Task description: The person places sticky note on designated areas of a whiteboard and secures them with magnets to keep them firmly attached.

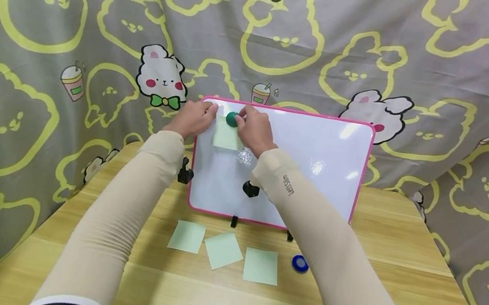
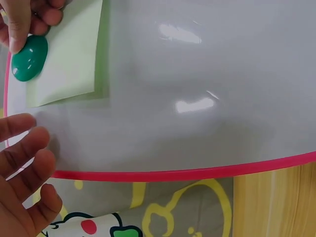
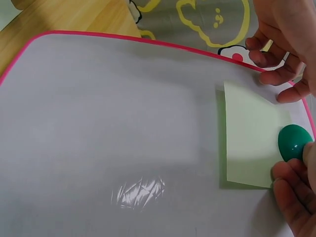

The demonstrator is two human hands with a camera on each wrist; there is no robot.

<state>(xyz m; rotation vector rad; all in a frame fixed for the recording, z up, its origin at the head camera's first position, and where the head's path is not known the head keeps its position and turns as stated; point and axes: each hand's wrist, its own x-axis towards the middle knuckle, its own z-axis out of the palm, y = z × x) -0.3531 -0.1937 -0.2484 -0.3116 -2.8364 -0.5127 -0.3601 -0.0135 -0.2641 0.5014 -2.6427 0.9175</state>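
Green magnet (image 2: 30,59) (glossy, domed), pinched by the right hand (image 1: 255,129), overlaps paper (image 1: 225,137), left hand (image 1: 193,117) relaxed.

Small dark lettering (image 1: 288,185) reading "LetsSlim" marks the beige sleeve (image 1: 325,244) on a person's right forearm, near the wrist end; the words run at a slant in the head view.
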